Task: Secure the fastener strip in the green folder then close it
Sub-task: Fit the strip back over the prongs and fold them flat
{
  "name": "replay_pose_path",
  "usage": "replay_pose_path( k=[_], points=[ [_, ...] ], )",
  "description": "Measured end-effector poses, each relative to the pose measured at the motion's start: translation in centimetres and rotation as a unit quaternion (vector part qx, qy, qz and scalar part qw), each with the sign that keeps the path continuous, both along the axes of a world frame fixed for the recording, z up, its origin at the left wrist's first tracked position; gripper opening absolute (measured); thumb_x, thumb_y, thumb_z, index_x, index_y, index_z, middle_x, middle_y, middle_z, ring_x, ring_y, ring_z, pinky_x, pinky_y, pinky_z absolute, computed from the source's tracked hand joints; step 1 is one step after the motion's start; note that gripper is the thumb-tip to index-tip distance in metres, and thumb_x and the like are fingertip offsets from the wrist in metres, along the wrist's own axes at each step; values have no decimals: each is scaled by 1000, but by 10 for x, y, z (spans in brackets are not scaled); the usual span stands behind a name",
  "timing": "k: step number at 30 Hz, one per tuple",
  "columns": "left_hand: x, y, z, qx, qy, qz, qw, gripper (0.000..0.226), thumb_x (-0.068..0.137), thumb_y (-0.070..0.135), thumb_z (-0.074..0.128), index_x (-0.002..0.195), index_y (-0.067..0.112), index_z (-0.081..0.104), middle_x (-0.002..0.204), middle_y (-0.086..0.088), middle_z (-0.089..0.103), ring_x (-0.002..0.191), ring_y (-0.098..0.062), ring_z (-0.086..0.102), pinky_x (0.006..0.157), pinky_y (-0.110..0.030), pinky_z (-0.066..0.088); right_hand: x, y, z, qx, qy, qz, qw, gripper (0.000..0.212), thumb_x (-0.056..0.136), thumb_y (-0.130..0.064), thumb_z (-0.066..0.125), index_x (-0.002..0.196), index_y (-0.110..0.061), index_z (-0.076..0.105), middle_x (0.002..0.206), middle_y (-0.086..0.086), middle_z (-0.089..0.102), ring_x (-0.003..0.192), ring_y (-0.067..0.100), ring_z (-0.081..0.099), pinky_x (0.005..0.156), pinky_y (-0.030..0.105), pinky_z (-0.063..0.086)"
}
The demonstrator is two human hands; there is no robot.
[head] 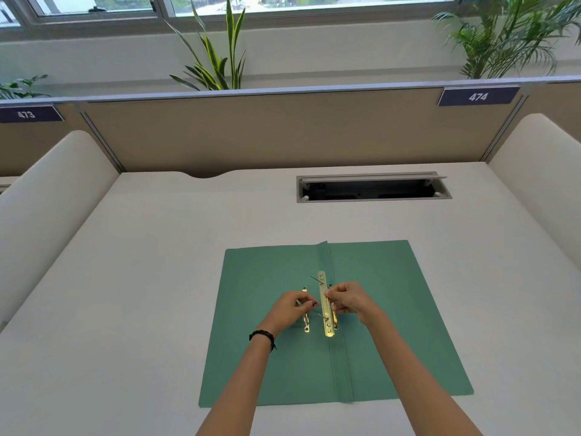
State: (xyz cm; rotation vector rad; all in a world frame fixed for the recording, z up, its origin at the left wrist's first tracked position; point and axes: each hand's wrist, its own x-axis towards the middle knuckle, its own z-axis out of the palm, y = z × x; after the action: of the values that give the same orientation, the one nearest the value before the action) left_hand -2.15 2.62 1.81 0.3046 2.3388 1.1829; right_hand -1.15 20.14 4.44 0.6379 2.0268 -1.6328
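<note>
The folder (393, 309) under my hands is plain teal green. The fastener strip (325, 306) shines brassy gold. My left wrist wears a black braided band (262, 336), and one nail (314, 303) is dark red. The table (157, 278) is off-white.

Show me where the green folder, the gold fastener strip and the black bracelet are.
green folder (408, 309), head view, bare right flap.
gold fastener strip (323, 297), head view, middle of strip.
black bracelet (262, 335), head view, band on left wrist.
</note>
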Motion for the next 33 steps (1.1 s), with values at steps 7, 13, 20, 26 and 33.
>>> replay_pose_path(
  k=[7,13,20,26,33],
  points=[
    [-3,18,-4,-77,36,-1,996,25,88,34,60,98,13,70,97,-8,69,84,-17,56,73,-30,43,-2,1,-8,89,13,22,996,24,87,-7,60,64,-15,56,58,2,59,29,-2,53,36,11,41],
    [-5,32,-2,-106,63,8,992,27,84,41,62,91,15,67,82,1,64,75,-10,52,60,-25,36,-5,4,-18,179,32,33,983,27,81,-9,65,58,-18,56,53,-1,61,28,-3,52,42,12,46],
    [-11,42,0,-141,53,-12,988,24,78,43,68,79,19,63,63,13,48,71,-12,49,53,-22,31,-7,6,-20,241,58,55,967,33,78,-6,68,55,-18,49,51,-2,59,30,-1,53,46,17,47],
    [-14,49,4,-174,33,-27,984,40,75,46,70,58,28,38,60,14,43,72,-14,49,52,-20,28,-9,4,-16,272,141,59,950,13,75,1,60,81,-10,59,57,-5,50,60,19,51,57,30,43],
    [-12,55,5,-203,56,-38,977,36,77,47,68,69,22,44,78,0,59,78,-20,55,55,-24,32,-20,6,-18,242,198,141,939,10,77,3,61,82,-3,67,74,8,64,68,18,55,68,31,48]
  ],
)
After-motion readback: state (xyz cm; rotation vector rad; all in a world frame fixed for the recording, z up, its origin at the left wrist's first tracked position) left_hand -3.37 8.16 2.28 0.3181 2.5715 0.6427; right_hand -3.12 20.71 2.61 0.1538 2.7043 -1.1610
